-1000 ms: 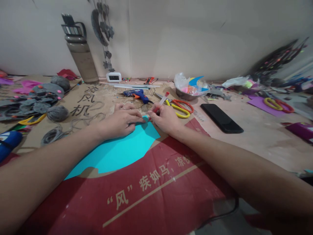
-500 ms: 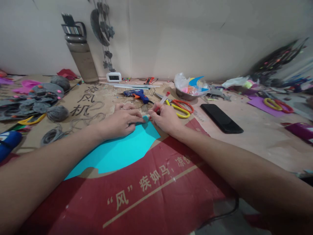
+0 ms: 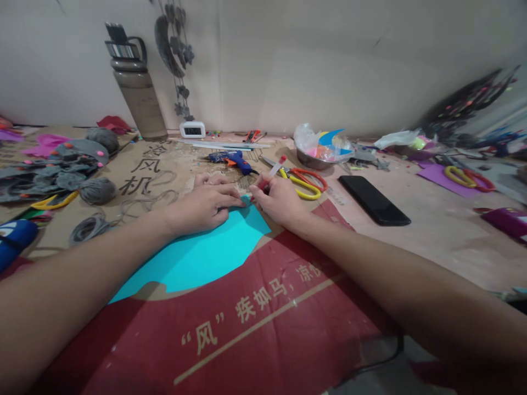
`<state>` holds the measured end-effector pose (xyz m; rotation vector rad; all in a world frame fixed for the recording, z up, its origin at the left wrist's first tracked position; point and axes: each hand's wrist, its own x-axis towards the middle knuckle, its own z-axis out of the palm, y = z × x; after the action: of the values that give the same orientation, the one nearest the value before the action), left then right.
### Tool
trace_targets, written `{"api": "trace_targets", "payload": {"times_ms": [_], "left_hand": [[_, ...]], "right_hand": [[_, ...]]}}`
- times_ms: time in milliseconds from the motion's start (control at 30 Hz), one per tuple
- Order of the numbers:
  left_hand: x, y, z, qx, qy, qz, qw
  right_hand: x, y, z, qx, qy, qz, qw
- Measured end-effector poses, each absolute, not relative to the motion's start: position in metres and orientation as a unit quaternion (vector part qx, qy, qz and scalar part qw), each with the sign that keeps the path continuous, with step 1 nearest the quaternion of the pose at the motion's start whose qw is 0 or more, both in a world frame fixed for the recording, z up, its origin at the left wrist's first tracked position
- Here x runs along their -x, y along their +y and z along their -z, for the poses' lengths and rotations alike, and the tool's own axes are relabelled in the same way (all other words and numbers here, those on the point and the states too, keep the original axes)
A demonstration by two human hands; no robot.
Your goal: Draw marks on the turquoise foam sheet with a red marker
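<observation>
Our left hand [image 3: 201, 206] presses flat, fingers together, on the thin turquoise craft sheet [image 3: 206, 253], probably light and floppy, best pinned near its corner, while our right hand [image 3: 280, 201] fingers clamp a slim white red-tipped pen [image 3: 272, 171].

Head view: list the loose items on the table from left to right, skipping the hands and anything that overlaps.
water bottle → small clock → blue glue gun → yellow and red scissors → black phone → purple sheet

Only the view shifted, and barely (the head moved, not the things). The bottle [image 3: 140, 93], the phone [image 3: 374, 198] and the turquoise sheet [image 3: 197, 258] under the left hand [image 3: 201, 207] sat a touch further right than before.
</observation>
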<state>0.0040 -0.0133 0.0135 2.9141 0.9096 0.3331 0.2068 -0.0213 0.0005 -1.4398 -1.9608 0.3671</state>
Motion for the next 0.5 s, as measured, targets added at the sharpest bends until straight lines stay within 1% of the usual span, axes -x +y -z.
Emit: {"api": "trace_targets", "payload": {"times_ms": [500], "left_hand": [[-0.0036,-0.0126,-0.0134,-0.95,0.293,-0.108,0.033]], "right_hand": [[-0.2039,-0.0208,-0.0004,0.543,-0.756,-0.143,0.336]]}}
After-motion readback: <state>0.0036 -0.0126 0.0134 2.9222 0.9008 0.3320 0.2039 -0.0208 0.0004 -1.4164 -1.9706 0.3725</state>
